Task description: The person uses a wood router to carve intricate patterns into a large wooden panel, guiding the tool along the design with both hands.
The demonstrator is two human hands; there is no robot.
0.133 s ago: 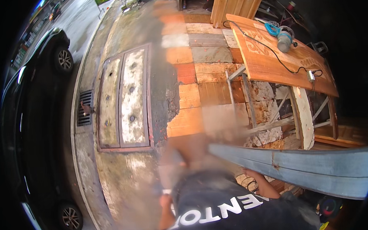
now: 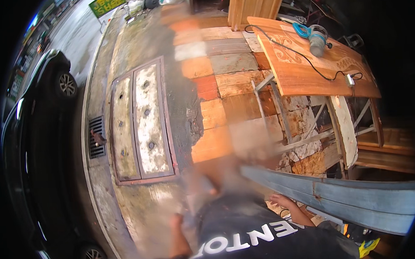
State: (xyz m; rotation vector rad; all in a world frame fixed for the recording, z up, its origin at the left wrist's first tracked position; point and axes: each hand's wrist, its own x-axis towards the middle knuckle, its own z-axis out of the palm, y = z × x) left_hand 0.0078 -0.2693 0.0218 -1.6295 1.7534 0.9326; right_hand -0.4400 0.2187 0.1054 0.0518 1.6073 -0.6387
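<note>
On my feed the grey-blue beam point(image 2: 342, 195) sits just beyond the right hand point(image 2: 283, 201), long axis running crosswise, narrower-looking end pointing left, and I cannot tell whether that or the blurred left hand point(image 2: 176, 220) is closed.

I count one left hand point(image 2: 176, 220) and one right hand point(image 2: 283, 201), so two hands in all. There is one dark shirt point(image 2: 229, 220), one long grey-blue beam point(image 2: 351, 196), one carved wooden board point(image 2: 297, 79) and one power tool point(image 2: 318, 39). In the ground are two pale slabs point(image 2: 153, 124) and one drain grate point(image 2: 96, 149). I see one dark car point(image 2: 44, 153) with two wheels point(image 2: 67, 84) visible, and one green sign point(image 2: 106, 5). The floor tiles point(image 2: 235, 63) are many; some are blurred, so perhaps nobody can count them exactly.
</note>
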